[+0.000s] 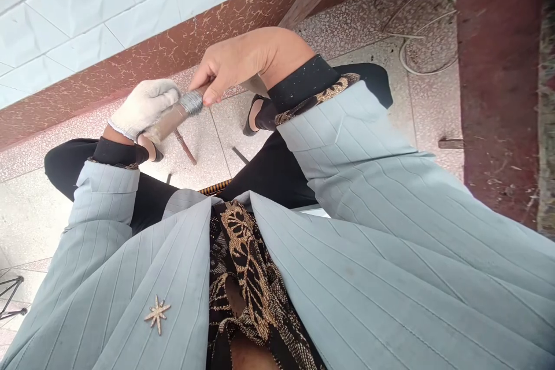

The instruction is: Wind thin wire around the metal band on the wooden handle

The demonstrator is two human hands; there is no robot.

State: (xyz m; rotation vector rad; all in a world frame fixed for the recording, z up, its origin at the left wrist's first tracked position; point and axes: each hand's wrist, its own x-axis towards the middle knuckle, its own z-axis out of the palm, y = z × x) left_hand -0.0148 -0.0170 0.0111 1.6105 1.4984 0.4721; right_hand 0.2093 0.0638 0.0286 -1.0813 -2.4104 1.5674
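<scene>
My left hand (pixel 145 107), in a white knit glove, is closed around a brownish cylinder (pixel 167 125) held at a slant above the floor. Grey wire (pixel 191 103) is wound in a band about the cylinder's upper right end. My right hand (pixel 236 63) is bare, its thumb and curled fingers closed at that wire-wrapped end. Its far fingers are hidden behind the hand, so whether it grips the wire or the cylinder's end is unclear. Below the cylinder, a thin reddish-brown rod (pixel 185 147) points down; where it joins is hidden.
A white-tiled wall (pixel 87 6) with a reddish-brown base strip runs ahead. At right stands a worn red-brown wooden surface (pixel 494 98), with a pale looped cable (pixel 405 49) on the speckled floor beside it. Black metal legs (pixel 13 298) show at lower left.
</scene>
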